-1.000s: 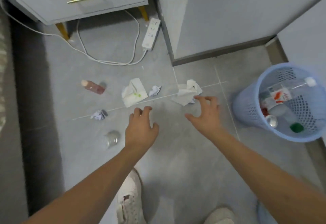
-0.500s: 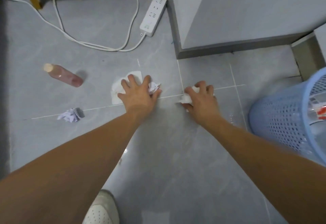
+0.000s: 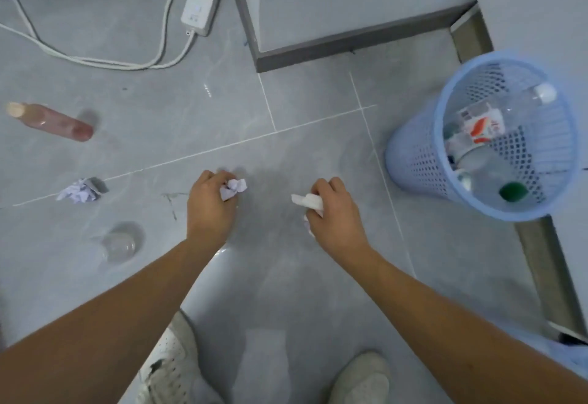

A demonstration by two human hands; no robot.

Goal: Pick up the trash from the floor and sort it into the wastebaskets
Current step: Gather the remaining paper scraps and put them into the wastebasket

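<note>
I see my left hand (image 3: 208, 209) clenched around a crumpled pale-lilac paper wad (image 3: 233, 188) and my right hand (image 3: 334, 212) gripping a crushed white tissue (image 3: 307, 202), both above the grey tiled floor (image 3: 286, 276), left of the blue mesh plastic wastebasket (image 3: 413, 161).

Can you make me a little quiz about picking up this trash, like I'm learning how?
1. True or false: the left hand holds a crumpled paper ball.
2. What does the right hand hold? A) white tissue B) pink bottle C) power strip
3. Fill in: the blue wastebasket already holds plastic ____.

Key:
1. True. The fingers curl round it.
2. A. The white tissue sticks out of the grip; the pink bottle lies on the floor, as do another paper ball and a clear cup.
3. Bottles, such as the labelled one.
</note>
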